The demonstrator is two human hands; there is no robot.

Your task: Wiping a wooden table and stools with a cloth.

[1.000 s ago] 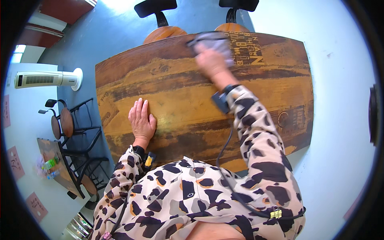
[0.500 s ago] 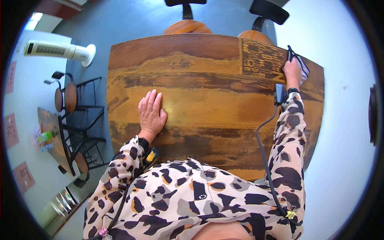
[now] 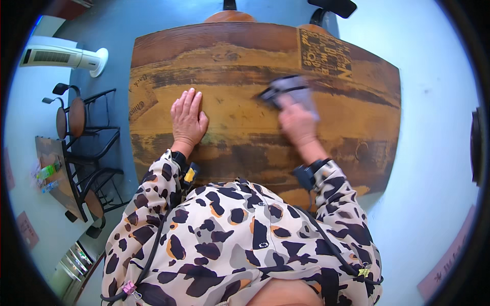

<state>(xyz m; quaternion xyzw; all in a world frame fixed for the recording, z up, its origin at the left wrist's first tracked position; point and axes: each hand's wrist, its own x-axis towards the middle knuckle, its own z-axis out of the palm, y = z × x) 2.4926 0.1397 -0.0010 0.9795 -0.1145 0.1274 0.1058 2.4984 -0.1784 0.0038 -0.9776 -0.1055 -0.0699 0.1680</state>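
A worn brown wooden table (image 3: pixel 240 56) fills the middle of the head view. My left hand (image 3: pixel 187 120) lies flat on its left part, palm down, fingers together. My right hand (image 3: pixel 297 122) presses a grey cloth (image 3: pixel 289 90) onto the table right of centre; hand and cloth are blurred by motion. Both arms wear spotted sleeves, with a dark band at each wrist.
A white tower fan (image 3: pixel 61 57) stands on the floor at the far left. Black metal stools with round wooden seats (image 3: pixel 76 116) stand left of the table. Two chairs (image 3: pixel 332 7) are at the table's far edge. A dark printed patch (image 3: pixel 323 53) marks the far right tabletop.
My right hand with the cloth swept from the table's far middle out to the far right corner, then back toward the centre. My left hand stayed flat on the table.
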